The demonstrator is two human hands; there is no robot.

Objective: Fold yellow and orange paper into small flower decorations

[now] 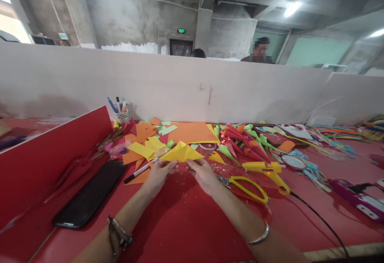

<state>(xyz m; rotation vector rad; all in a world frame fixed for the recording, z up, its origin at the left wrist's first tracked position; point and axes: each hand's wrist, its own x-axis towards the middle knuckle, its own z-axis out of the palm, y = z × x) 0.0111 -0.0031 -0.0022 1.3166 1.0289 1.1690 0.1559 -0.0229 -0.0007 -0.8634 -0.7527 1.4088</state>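
A folded piece of yellow paper [181, 152], roughly triangular with a raised peak, is held up between both hands over the red table. My left hand [160, 173] pinches its lower left part. At the lower right, my right hand [201, 173] grips it between thumb and fingers. Left of my left hand lies a marker pen [141, 171] on orange paper scraps. Near my right wrist are scissors with yellow handles [250, 189], and beyond them a yellow glue gun [267, 171] with a small lit light.
A dark phone [90, 195] lies at left beside a red upright panel [60, 163]. Orange sheets [192, 132], red and green paper cones [240, 139] and a pen cup [122, 115] line the back. A purple power strip [357, 199] sits right. People are beyond the white partition [168, 87].
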